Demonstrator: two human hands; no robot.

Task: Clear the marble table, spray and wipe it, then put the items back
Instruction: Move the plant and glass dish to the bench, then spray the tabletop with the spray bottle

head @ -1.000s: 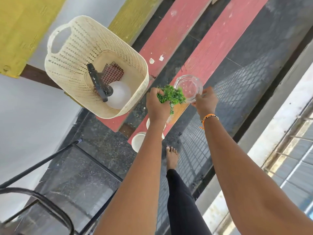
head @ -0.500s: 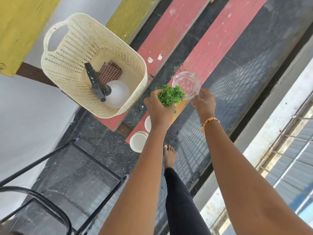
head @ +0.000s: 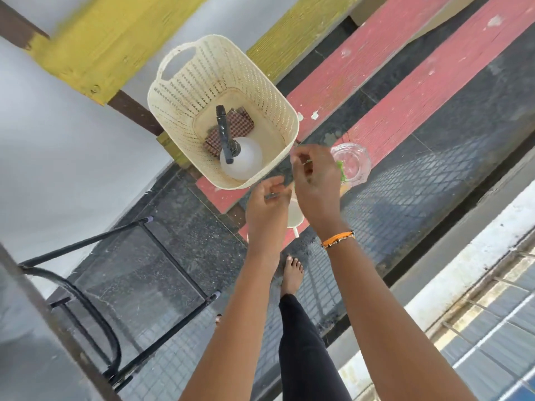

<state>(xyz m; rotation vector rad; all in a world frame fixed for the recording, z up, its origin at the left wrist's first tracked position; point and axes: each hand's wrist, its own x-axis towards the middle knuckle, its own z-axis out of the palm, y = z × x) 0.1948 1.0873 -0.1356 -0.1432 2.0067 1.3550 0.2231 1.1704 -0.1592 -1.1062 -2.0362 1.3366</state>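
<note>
1. Cream plastic, woven in a lattice: the basket sits on a red plank of the slatted worktop, and we use it as our landmark. Inside it lie the spray bottle and a checked cloth, partly under the bottle's black trigger.
2. Just right of the basket, the glass dish rests on another red plank. A scrap of green plant shows at its near edge; the rest is hidden behind our right hand.
3. Our right hand hovers between basket and dish, fingers loosely curled and holding nothing that we can see. Our left hand hangs just below the basket's near rim, fingers relaxed and likewise empty. Both are blurred.
4. A white cup-like thing sits beneath the hands; we cannot tell more.
5. The planks have gaps, and the dish stands close to one plank's edge, so we judge that a careless brush from the right hand could tip it to the floor.
6. The basket overhangs its plank on the near side; pressing its rim while reaching for the bottle could tilt it.
</note>
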